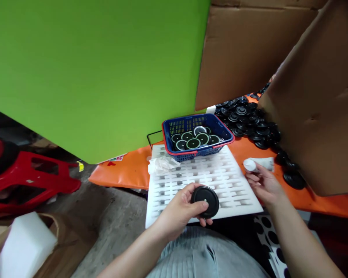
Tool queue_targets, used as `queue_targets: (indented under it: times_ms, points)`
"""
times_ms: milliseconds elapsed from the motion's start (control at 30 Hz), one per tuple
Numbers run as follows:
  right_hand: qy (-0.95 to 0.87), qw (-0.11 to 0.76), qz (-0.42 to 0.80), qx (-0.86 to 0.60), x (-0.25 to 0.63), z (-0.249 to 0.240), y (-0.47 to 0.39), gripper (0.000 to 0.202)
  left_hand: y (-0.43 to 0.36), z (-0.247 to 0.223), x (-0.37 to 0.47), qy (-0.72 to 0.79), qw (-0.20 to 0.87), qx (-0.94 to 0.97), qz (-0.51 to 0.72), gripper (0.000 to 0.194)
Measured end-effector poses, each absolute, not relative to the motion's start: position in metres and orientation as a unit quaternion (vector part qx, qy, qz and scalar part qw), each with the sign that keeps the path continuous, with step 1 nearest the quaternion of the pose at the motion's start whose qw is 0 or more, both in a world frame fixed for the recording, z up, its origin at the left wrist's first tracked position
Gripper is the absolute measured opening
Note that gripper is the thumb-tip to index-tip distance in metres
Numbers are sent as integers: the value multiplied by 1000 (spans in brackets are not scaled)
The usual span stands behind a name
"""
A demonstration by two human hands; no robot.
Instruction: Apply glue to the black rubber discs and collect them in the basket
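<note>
A round black disc point(208, 200) is gripped in my left hand point(188, 206), the thumb across its face, above the front part of a white slotted foam sheet point(232, 185). My right hand point(265, 183) has its fingers on the capped end of a white tube point(263, 163), over the orange surface just right of the sheet. Behind the sheet stands a blue basket point(185, 155) with a red rim, holding several dark discs with pale rings point(193, 143). Crumpled white wrap point(162, 166) lies at the sheet's left edge.
Many black discs point(249, 121) are heaped on the orange table point(121, 173) at the back right. A green panel point(104, 77) and brown cardboard point(321, 116) rise around the table. A red plastic frame point(46, 166) and white foam block point(26, 247) are at the left.
</note>
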State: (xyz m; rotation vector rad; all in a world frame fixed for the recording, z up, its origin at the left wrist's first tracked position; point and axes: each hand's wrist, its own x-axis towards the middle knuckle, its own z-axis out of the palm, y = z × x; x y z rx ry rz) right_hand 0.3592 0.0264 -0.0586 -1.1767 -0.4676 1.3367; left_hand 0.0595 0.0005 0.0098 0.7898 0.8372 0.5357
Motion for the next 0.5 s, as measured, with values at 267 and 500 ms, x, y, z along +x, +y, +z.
queue_targets:
  times_ms: [267, 500]
  points:
    - [-407, 576, 478, -523, 301, -17, -41, 23, 2, 17, 63, 401, 781, 426, 217, 38]
    - [-638, 466, 332, -516, 266, 3, -46, 26, 1, 25, 64, 387, 768, 468, 203, 33]
